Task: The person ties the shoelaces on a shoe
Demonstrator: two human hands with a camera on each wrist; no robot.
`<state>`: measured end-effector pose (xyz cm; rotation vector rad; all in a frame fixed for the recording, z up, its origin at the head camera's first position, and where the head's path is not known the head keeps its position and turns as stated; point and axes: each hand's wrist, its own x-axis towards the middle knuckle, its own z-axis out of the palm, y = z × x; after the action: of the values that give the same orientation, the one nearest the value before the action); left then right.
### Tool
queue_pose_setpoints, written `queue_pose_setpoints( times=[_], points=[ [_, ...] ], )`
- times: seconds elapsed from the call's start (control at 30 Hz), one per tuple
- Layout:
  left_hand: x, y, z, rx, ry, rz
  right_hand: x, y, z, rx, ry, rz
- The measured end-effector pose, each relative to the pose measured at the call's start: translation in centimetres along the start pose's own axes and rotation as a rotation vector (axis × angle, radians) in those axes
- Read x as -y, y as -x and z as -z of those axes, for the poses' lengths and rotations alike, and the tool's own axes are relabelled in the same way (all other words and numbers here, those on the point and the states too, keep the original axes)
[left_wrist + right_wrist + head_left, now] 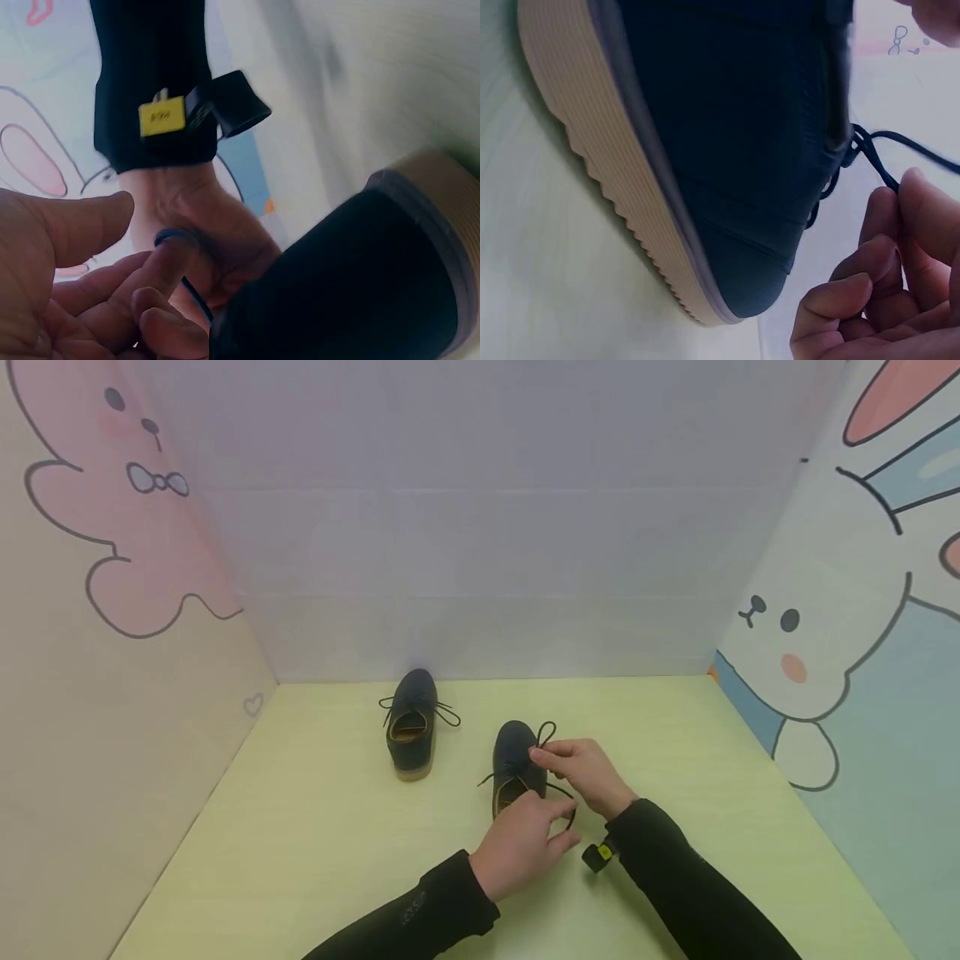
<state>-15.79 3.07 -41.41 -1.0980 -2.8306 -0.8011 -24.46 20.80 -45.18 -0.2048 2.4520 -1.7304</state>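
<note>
A dark blue lace-up shoe (513, 745) with a tan ridged sole stands in front of the person, toe pointing away. My right hand (588, 770) pinches one shoelace (885, 171) between thumb and index finger, beside the shoe's right side; a loop rises above the fingertips. By the heel is my left hand (517, 843), thumb spread apart from the fingers. Another stretch of lace (196, 300) bends over one of its fingertips in the left wrist view. A loose lace end (485, 779) sticks out on the shoe's left.
A matching shoe (415, 693) stands farther back to the left, its laces tied in a bow. The pale yellow tabletop (300, 827) ends at a plain back wall (480, 568), with cartoon-printed side walls. A black-and-yellow wrist device (597, 856) hangs by the right sleeve.
</note>
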Motion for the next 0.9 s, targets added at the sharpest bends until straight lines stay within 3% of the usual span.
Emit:
queue_pose_setpoints(
  times=[0.13, 0.27, 0.33, 0.47, 0.57, 0.63, 0.7, 0.8, 0.9],
  points=[
    [-0.3, 0.0, -0.4, 0.081, -0.133, -0.096, 0.2, 0.1, 0.1, 0.012, 0.002, 0.008],
    [-0.2, 0.1, -0.1, 0.072, -0.199, -0.179, 0.2, 0.1, 0.0, 0.014, -0.032, -0.001],
    [0.1, 0.2, 0.3, 0.067, -0.194, -0.201, 0.2, 0.1, -0.1, 0.005, -0.04, -0.007],
    [1.1, 0.2, 1.4, 0.045, -0.076, -0.209, 0.3, 0.1, -0.1, -0.016, -0.044, -0.016],
    [2.8, 0.2, 2.1, -0.145, -0.027, -0.15, 0.3, 0.0, -0.2, -0.015, -0.053, -0.023],
    [4.5, 0.0, 2.5, -0.3, -0.042, -0.038, 0.3, 0.0, -0.3, -0.015, -0.058, -0.025],
    [6.2, -0.3, 3.2, -0.373, -0.04, 0.116, 0.3, -0.1, -0.3, -0.016, -0.059, -0.028],
    [8.0, -0.7, 3.8, -0.324, -0.044, 0.271, 0.0, -0.2, -0.4, -0.027, -0.058, -0.034],
    [8.6, -1.1, 3.6, -0.239, -0.056, 0.295, -0.1, -0.1, -0.5, -0.028, -0.075, -0.032]
  ],
)
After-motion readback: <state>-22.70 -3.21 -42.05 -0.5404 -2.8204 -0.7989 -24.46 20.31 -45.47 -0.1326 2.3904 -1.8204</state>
